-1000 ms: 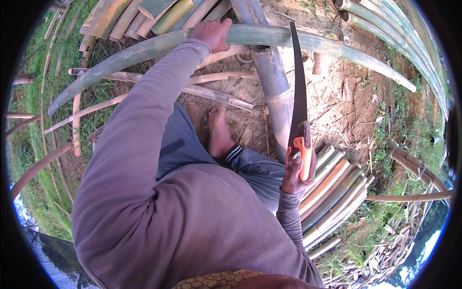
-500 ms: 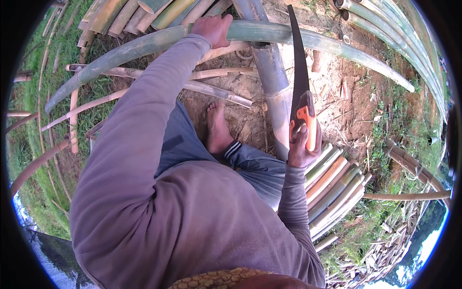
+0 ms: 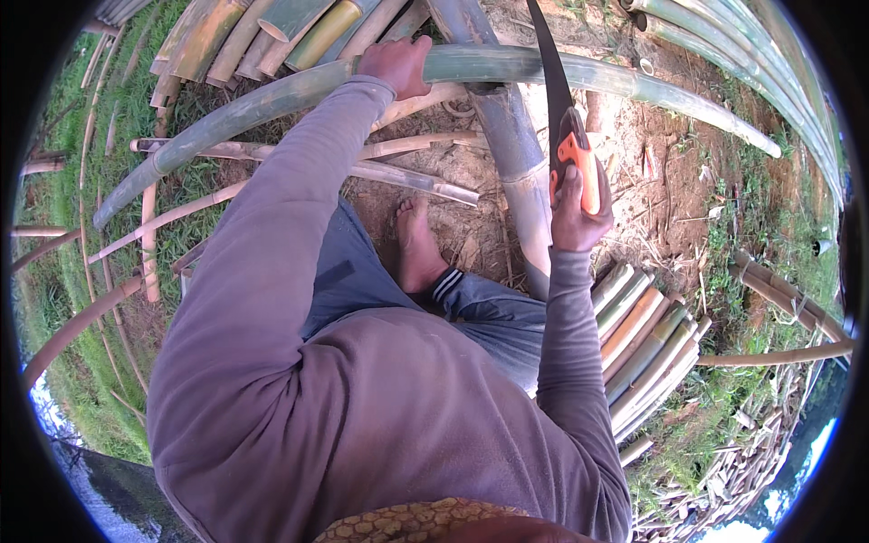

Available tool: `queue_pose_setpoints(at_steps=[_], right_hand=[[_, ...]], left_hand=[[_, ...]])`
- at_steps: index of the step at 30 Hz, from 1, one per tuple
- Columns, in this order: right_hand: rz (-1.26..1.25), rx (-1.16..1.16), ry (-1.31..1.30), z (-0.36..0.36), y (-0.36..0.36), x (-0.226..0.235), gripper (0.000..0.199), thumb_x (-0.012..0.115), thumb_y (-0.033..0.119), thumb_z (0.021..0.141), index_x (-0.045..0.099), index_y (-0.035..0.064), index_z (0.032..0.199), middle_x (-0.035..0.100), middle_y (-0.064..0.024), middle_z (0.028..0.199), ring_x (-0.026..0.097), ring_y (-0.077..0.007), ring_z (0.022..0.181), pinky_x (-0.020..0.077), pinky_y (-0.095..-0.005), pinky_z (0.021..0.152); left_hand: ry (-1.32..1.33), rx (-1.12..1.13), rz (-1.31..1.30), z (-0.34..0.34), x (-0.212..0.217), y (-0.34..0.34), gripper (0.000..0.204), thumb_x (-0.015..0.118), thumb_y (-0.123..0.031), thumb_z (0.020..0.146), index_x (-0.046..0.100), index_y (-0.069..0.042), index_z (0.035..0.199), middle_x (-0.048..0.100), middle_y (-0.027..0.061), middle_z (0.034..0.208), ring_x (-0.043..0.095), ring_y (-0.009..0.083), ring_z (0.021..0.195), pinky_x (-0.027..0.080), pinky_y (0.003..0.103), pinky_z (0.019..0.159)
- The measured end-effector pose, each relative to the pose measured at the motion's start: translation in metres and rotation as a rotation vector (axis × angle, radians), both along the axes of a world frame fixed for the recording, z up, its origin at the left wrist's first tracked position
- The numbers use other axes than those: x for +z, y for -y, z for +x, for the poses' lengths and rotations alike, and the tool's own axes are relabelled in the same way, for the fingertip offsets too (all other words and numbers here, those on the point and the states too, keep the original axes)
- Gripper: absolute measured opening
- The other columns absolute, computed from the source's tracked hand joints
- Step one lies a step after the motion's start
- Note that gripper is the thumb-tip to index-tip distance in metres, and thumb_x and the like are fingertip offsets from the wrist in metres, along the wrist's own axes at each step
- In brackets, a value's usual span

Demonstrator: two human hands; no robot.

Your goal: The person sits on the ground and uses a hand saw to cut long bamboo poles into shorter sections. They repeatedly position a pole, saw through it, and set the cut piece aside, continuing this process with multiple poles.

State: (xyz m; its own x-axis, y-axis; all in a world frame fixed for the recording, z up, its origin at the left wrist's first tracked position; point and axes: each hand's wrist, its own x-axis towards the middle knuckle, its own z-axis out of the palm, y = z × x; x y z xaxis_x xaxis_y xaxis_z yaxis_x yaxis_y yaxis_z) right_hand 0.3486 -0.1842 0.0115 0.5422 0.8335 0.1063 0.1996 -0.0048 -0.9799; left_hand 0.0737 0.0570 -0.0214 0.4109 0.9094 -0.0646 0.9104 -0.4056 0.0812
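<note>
1. Left hand is closed over the top of a long green bamboo pole, fingers wrapped round it and the arm stretched well forward. The pole runs crosswise under the palm and continues far to both sides of the hand.
2. Right hand is clenched on the orange handle of a hand saw. The dark blade rises up and away from the fist, its far end meeting the pole a short way to the right of the left hand. Whether the teeth are seated in a kerf cannot be told.
3. A thicker grey bamboo stem lies under the pole, just left of the saw hand, and seems to act as a rest. A bare foot is planted on the soil between the two hands, nearer the body.
4. Judgement: a clean cut needs the pole pinned hard against the rest, so the left-hand grip should stay firm and close to the blade, but clear of its line.
5. Judgement: long, light strokes along the blade's own axis should keep the curved skin from throwing the teeth sideways.
6. Risk: the unsupported end beyond the blade may sag and pinch it.
7. Cut bamboo lengths are stacked below the right hand; more lie beyond the left hand.
</note>
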Motion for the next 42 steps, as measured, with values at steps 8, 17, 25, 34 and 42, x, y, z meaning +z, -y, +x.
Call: queue_pose_setpoints(at_steps=[8,17,25,34,42], right_hand=[[0.071,-0.027,-0.205,-0.013,0.094,-0.007,0.051,0.070,0.018,0.107,0.056,-0.0105,0.147,0.072,-0.0208,0.127,0.072,-0.0247,0.109,0.0657,-0.0366,0.085],[-0.010,0.014,-0.019,-0.001,0.007,0.009,0.046,0.074,0.019,0.105,0.065,-0.0089,0.140,0.075,-0.0113,0.112,0.070,-0.0119,0.090,0.0588,-0.0275,0.073],[0.032,-0.011,-0.096,0.004,0.084,0.004,0.052,0.071,0.020,0.107,0.056,-0.0110,0.146,0.072,-0.0186,0.128,0.073,-0.0256,0.112,0.0665,-0.0364,0.090],[-0.030,0.021,-0.134,0.003,0.005,0.008,0.046,0.074,0.015,0.104,0.064,-0.0098,0.141,0.076,-0.0134,0.116,0.072,-0.0145,0.097,0.0608,-0.0277,0.078],[0.103,-0.029,-0.079,-0.004,0.070,-0.005,0.045,0.071,0.018,0.107,0.061,-0.0065,0.143,0.073,-0.0177,0.118,0.067,-0.0120,0.080,0.0641,-0.0275,0.073]], left_hand=[[-0.003,-0.002,-0.068,0.004,0.000,0.009,0.058,0.087,-0.037,0.081,0.060,-0.011,0.126,0.075,0.0174,0.117,0.075,0.0376,0.112,0.058,0.053,0.101],[0.020,0.004,-0.048,0.000,-0.002,0.002,0.056,0.084,-0.037,0.082,0.062,-0.010,0.126,0.074,0.0136,0.120,0.072,0.0350,0.114,0.057,0.051,0.095],[-0.010,-0.006,-0.048,0.004,-0.001,0.004,0.057,0.085,-0.038,0.082,0.062,-0.010,0.127,0.075,0.0131,0.117,0.074,0.0348,0.111,0.058,0.050,0.093],[-0.014,-0.005,0.006,-0.001,0.000,-0.001,0.057,0.084,-0.038,0.083,0.062,-0.010,0.128,0.076,0.0117,0.115,0.075,0.0339,0.109,0.061,0.049,0.090],[0.010,-0.003,-0.035,0.002,-0.006,0.005,0.054,0.084,-0.037,0.083,0.062,-0.010,0.124,0.075,0.0134,0.117,0.074,0.0346,0.109,0.061,0.050,0.091]])
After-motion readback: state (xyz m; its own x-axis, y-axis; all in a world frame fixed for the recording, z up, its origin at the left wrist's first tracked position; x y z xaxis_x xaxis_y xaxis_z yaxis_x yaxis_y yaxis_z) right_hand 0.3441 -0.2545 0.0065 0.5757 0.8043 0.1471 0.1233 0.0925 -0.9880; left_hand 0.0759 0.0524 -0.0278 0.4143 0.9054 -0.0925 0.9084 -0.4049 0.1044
